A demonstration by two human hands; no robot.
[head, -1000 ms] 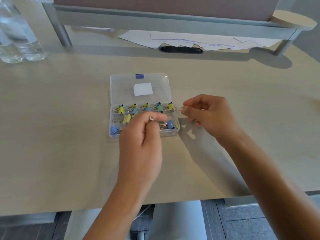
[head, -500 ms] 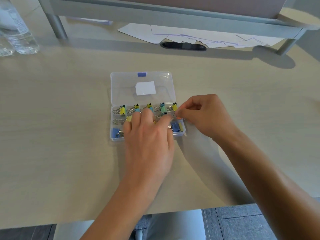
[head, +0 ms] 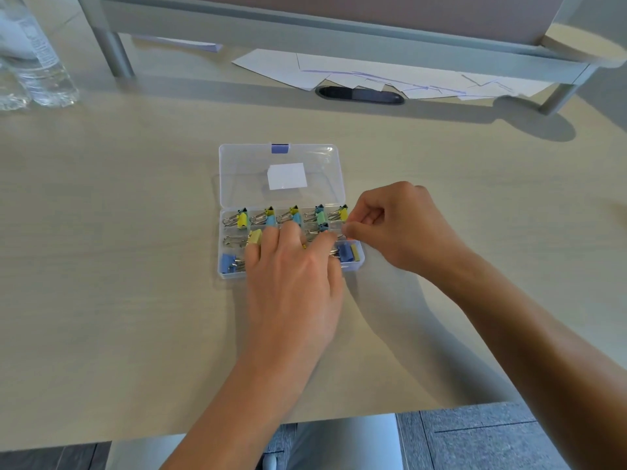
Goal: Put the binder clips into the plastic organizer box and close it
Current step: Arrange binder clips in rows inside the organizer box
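Bench (head: 135,232) of pale wood grain is seen from the single head view, looking down and forward. A clear plastic organizer box (head: 360,262) lies near the middle of it, opened flat, with its transparent lid (head: 244,178) folded back on the far side; a small blue latch (head: 280,148) sits at the lid's far edge and a white label (head: 286,176) shows through the lid.

Small binder clips (head: 268,217) in yellow, blue and green with silver wire handles are seen lying in the box's compartments, one to a cell along the far row. Others are partly hidden in the nearer rows.

The left hand (head: 295,283) is laid over the near middle of the box, its fingers (head: 252,254) spread and reaching down among the compartments; whether a clip is held under them cannot be told. The right hand (head: 400,228) is held at the box's right edge, its thumb and forefinger pressed together in a pinch, seemingly on a clip's wire handle, though the thing pinched is too small to confirm.

No loose clips are seen on the bench, so the filling is judged nearly done. The lid is not yet closed or latched.

Scattered white papers (head: 339,72) and clear plastic water bottles (head: 34,62) are seen at the far edge.
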